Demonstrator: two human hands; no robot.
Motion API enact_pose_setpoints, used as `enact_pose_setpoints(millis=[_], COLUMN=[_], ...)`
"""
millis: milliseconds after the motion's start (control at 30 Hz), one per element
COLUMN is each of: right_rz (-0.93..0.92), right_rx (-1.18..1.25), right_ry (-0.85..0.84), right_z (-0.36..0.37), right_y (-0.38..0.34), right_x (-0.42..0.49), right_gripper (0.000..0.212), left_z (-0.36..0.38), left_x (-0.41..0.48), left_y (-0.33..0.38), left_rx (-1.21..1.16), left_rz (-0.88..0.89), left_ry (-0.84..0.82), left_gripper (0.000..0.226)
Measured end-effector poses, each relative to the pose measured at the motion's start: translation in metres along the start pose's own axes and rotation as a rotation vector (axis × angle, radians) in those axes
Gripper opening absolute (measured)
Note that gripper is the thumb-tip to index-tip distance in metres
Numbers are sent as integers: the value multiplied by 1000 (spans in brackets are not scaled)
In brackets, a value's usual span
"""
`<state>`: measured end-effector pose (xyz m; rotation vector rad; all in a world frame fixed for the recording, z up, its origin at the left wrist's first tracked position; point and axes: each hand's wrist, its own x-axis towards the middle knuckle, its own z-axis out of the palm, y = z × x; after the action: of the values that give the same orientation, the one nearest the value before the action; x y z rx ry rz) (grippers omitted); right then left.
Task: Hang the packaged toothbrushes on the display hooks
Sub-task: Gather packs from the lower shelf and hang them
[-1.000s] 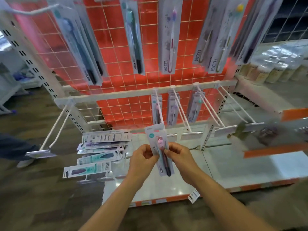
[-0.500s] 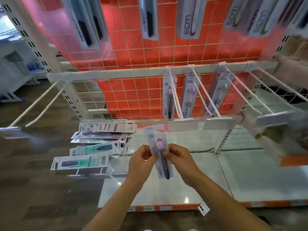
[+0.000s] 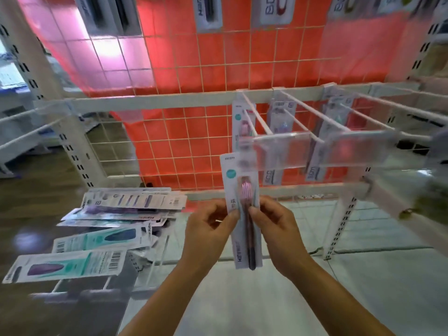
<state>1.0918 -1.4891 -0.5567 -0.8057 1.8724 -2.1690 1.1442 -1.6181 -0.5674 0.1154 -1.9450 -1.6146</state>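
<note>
A packaged toothbrush (image 3: 243, 190) with a pink head stands upright between my hands. My left hand (image 3: 209, 229) pinches its left edge and my right hand (image 3: 275, 229) pinches its right edge. The pack's top sits just below the clear label holder (image 3: 278, 151) at the tip of a white display hook (image 3: 257, 117). One pack (image 3: 238, 122) hangs at the back of that hook. Two hooks to the right each carry a hanging pack (image 3: 281, 117) near the rail. A loose pile of packaged toothbrushes (image 3: 116, 219) lies on the shelf at the left.
A white rail (image 3: 155, 100) crosses the red wire-grid back panel (image 3: 194, 69). More packs hang along the top row (image 3: 208, 10). Bare hooks (image 3: 29, 127) stick out at the left. White perforated uprights (image 3: 77, 151) stand on both sides, above a white base shelf (image 3: 266, 299).
The view has come closer to the lower hook row. Both hands have raised the pack, so its top now sits just under the hook's label holder.
</note>
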Motion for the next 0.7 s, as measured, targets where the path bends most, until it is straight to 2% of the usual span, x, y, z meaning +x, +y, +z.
enact_pose_setpoints(millis=[267,400,533,700], right_rz=[-222,-282,-313,-337], right_rx=[14,30,98,136], right_ry=[13,17,31,51], right_z=[-2,-3,-5,-3], right_y=[18,28,29,15], right_x=[-2,-12,-18,-16], right_gripper=[16,25,23,20], left_z=[12,16,20,24], left_x=[0,-9,-12,-7], left_y=[-18,-24,-22,-4], left_rx=[12,-11,-3,-5], left_rz=[269,302,354,404], left_ry=[59,59,73,81], left_gripper=[34,32,37,29])
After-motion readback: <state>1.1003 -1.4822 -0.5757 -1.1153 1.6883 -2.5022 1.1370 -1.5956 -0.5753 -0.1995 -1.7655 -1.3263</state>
